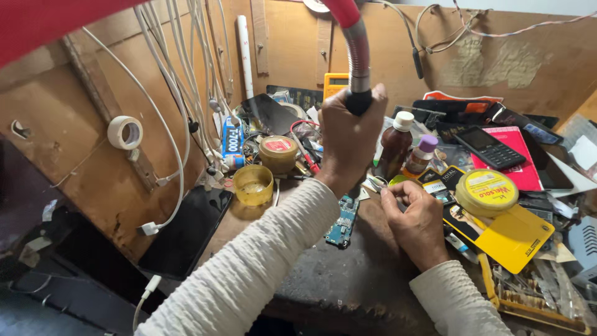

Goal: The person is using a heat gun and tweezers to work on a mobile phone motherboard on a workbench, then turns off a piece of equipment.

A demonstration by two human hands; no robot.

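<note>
— Firstly, what is recorded for the left hand [348, 140]?

— It is seen raised, its fingers closed around the black collar of a flexible metal gooseneck arm [359, 62], which rises above the knuckles to a red fitting at the top edge.

— And the right hand [415, 219]?

— It is held low over the dark worktop [348, 280], fingers curled inward with the tips pinched together; what is pinched is too small to be told.

— What is noted about the fingers?

— A blue circuit board [342, 225] is found just left of the right fingers, below the left wrist. Two brown bottles [404, 149] stand just beyond the right fingertips. A round yellow tin [487, 191] lies to their right, resting on a yellow card [510, 239]. An amber cup [253, 185] is set well left of both hands.
</note>
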